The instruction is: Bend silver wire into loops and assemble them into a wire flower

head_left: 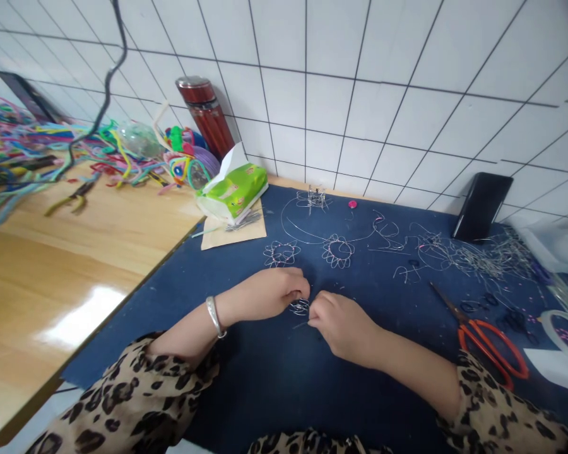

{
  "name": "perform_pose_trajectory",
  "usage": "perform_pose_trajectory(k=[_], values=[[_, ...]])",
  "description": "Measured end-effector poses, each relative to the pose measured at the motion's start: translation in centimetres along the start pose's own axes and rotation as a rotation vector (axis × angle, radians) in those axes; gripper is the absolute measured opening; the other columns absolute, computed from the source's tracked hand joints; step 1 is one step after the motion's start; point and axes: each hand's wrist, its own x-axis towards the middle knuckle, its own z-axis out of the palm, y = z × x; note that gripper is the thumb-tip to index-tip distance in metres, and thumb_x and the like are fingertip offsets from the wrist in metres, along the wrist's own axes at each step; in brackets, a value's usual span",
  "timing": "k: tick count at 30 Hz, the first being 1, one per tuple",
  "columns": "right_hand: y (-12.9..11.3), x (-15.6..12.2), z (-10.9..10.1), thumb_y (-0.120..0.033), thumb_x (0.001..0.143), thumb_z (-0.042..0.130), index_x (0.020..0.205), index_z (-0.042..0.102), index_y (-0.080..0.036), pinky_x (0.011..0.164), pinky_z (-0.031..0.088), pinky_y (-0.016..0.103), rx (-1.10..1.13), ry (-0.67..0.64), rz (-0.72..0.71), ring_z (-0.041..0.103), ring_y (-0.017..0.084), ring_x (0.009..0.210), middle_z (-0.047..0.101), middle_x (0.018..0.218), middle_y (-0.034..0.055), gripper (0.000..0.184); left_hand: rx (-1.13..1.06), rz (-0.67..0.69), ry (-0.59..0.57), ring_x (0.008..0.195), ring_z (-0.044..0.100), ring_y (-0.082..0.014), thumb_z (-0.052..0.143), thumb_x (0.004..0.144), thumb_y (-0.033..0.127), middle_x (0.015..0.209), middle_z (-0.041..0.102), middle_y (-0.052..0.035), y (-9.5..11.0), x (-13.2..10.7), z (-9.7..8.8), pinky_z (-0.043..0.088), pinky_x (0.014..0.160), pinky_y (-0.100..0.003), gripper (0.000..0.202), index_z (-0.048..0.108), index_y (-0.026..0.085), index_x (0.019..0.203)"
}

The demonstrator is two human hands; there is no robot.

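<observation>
My left hand (265,291) and my right hand (341,326) meet over a dark blue mat (265,378), both pinched on a small silver wire piece (300,307) between them. A silver bracelet (214,315) sits on my left wrist. Just beyond my hands lie two finished wire flowers (281,253) (337,250). Further back a third small wire shape (316,198) stands among long loops of thin wire.
Red-handled scissors (487,343) lie right of my hands. A heap of wire offcuts (483,255) and a black phone (481,205) leaning on the tiled wall are at back right. A green tissue pack (234,189), a red flask (207,116) and colourful pipe cleaners (52,148) sit at left on the wooden table.
</observation>
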Motion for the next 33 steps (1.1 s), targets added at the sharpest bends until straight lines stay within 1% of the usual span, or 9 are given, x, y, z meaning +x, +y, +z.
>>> perform_pose_trajectory(k=[2,5,10,18,21,25,29,31,33], values=[[0.5,0.1,-0.5,-0.018,0.087,0.041,0.079,0.047,-0.017,0.06,0.037,0.026,0.088,0.054,0.058,0.046,0.012,0.068,0.052,0.078,0.0018,0.01,-0.042,0.013,0.034,0.078,0.054,-0.0155,0.044,0.082,0.01,0.081,0.06,-0.0034,0.3,0.0,-0.3,0.039,0.072,-0.026,0.023,0.064,0.019,0.088],[1.1,0.2,-1.2,-0.018,0.087,0.042,0.078,0.046,-0.018,0.06,0.036,0.024,0.162,0.114,0.109,0.046,0.011,0.068,0.052,0.077,0.0005,0.009,-0.115,0.023,-0.018,0.074,0.054,-0.0145,0.047,0.084,0.019,0.08,0.062,-0.003,0.5,0.2,-0.5,0.04,0.069,-0.025,0.018,0.064,0.019,0.089],[1.6,0.2,-1.3,-0.018,0.087,0.042,0.079,0.048,-0.018,0.06,0.035,0.024,0.147,0.161,0.084,0.046,0.011,0.068,0.052,0.077,0.0007,0.01,-0.133,0.052,-0.03,0.074,0.055,-0.0146,0.047,0.084,0.018,0.079,0.063,-0.0029,0.7,0.4,0.0,0.04,0.07,-0.025,0.018,0.065,0.019,0.087],[1.8,0.1,-0.6,-0.019,0.09,0.037,0.081,0.055,-0.016,0.07,0.037,0.029,-0.189,0.227,-0.021,0.048,0.015,0.077,0.054,0.079,0.0049,0.02,0.236,-0.043,0.094,0.072,0.055,-0.017,0.042,0.084,0.014,0.077,0.058,-0.0048,1.4,0.2,1.8,0.038,0.064,-0.027,0.019,0.061,0.018,0.082],[1.7,0.0,-0.8,-0.018,0.089,0.037,0.078,0.057,-0.016,0.07,0.036,0.03,-0.286,0.288,-0.041,0.047,0.016,0.076,0.054,0.075,0.0054,0.023,0.292,-0.071,0.153,0.072,0.055,-0.0177,0.042,0.083,0.014,0.077,0.058,-0.0051,1.9,0.3,2.2,0.038,0.063,-0.027,0.019,0.06,0.018,0.083],[1.6,0.0,-1.0,-0.017,0.086,0.038,0.071,0.056,-0.017,0.067,0.034,0.029,-0.343,0.385,-0.004,0.044,0.015,0.07,0.05,0.069,0.004,0.023,0.173,-0.111,0.299,0.071,0.053,-0.0165,0.042,0.08,0.01,0.076,0.057,-0.004,2.3,0.8,3.0,0.039,0.064,-0.027,0.02,0.06,0.019,0.083],[1.5,-0.1,-0.8,-0.016,0.085,0.039,0.066,0.055,-0.017,0.064,0.033,0.029,-0.363,0.48,0.073,0.042,0.015,0.066,0.048,0.066,0.0037,0.025,-0.097,-0.183,0.464,0.066,0.05,-0.014,0.046,0.078,0.011,0.068,0.055,-0.0006,2.5,1.6,4.2,0.037,0.061,-0.025,0.015,0.057,0.018,0.073],[1.4,0.0,-0.8,-0.016,0.084,0.039,0.066,0.056,-0.017,0.063,0.033,0.029,-0.29,0.522,0.114,0.043,0.014,0.065,0.048,0.066,0.0037,0.025,-0.274,-0.235,0.485,0.062,0.048,-0.0124,0.047,0.08,0.015,0.065,0.054,0.001,2.5,1.8,4.4,0.036,0.058,-0.023,0.012,0.056,0.018,0.072],[1.3,0.1,-1.2,-0.016,0.084,0.041,0.068,0.056,-0.017,0.063,0.034,0.027,-0.118,0.532,0.152,0.044,0.013,0.065,0.05,0.068,0.0029,0.022,-0.41,-0.267,0.434,0.06,0.047,-0.0114,0.047,0.081,0.019,0.066,0.055,0.0011,2.4,1.8,4.2,0.036,0.056,-0.022,0.013,0.057,0.017,0.075]])
